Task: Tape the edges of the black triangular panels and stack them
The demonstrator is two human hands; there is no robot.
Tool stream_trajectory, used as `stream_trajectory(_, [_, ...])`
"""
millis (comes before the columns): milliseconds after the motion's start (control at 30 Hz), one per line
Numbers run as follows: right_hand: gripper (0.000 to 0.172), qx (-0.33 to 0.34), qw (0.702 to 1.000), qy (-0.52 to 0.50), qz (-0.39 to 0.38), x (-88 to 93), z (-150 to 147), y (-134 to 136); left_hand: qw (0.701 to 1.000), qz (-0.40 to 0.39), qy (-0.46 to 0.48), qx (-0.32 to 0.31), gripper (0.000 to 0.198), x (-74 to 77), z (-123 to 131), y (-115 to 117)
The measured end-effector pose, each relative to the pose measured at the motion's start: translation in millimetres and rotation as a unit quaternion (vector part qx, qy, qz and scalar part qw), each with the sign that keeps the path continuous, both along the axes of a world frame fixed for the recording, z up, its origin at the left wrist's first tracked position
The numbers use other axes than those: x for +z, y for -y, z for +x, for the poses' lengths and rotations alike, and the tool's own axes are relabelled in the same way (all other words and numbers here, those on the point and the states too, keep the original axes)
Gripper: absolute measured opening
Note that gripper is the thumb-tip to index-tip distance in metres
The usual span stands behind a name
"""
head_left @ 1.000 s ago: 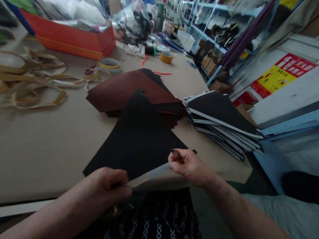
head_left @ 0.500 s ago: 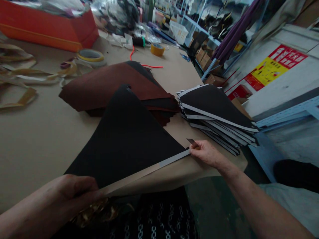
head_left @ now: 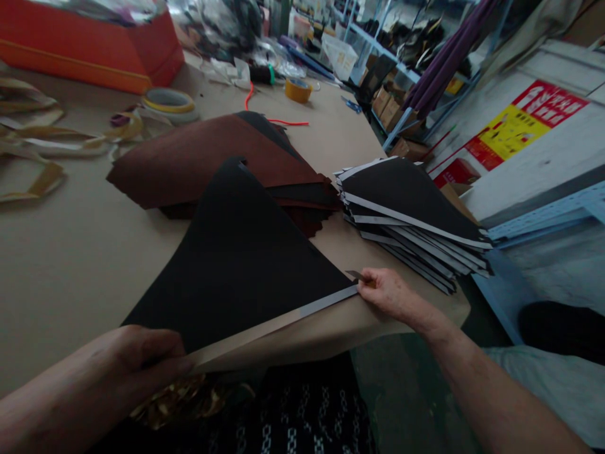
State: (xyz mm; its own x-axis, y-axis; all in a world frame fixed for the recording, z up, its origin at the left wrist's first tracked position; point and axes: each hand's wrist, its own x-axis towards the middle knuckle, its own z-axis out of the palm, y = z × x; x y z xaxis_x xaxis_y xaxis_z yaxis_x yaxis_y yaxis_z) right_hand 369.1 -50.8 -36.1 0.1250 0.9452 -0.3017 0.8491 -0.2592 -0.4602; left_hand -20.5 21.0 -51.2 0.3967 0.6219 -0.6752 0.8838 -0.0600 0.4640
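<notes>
A black curved panel [head_left: 241, 265] of leather-like sheet lies on the table near its front edge. Along its near edge runs a narrow strip of tape [head_left: 278, 325], pale tan on the left and grey toward the right. My left hand [head_left: 142, 356] is closed at the panel's near left corner, pinching the strip's left end. At the opposite corner my right hand [head_left: 387, 295] is closed, its fingertips against the strip's right end. A thin, flat blade-like piece [head_left: 355, 275] sticks out of that hand; its grip is mostly hidden.
Brown sheets [head_left: 203, 157] lie behind the panel. To the right is a stack of black panels [head_left: 401, 195] with grey edging. Tape rolls [head_left: 170, 104], tan ribbon [head_left: 42, 145] and a red-orange bin [head_left: 94, 53] sit farther back. Golden scraps [head_left: 189, 400] hang below the table edge.
The blade-like piece in my right hand has tilted flatter and shifted slightly left, closer to the panel's corner. My left hand has hardly moved.
</notes>
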Motion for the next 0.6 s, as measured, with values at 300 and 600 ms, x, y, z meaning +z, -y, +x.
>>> stream_trajectory(300, [0.011, 0.066, 0.996, -0.022, 0.064, 31.9, -14.5, -7.5, 1.0, 0.015, -0.001, -0.018, 0.046, 12.7, 11.8, 1.6])
stream_trajectory(600, [0.011, 0.133, 0.99, -0.041, 0.037, -1.7, -33.1, -11.8, 1.0, -0.015, -0.01, 0.009, 0.039, 42.6, 0.9, 7.2])
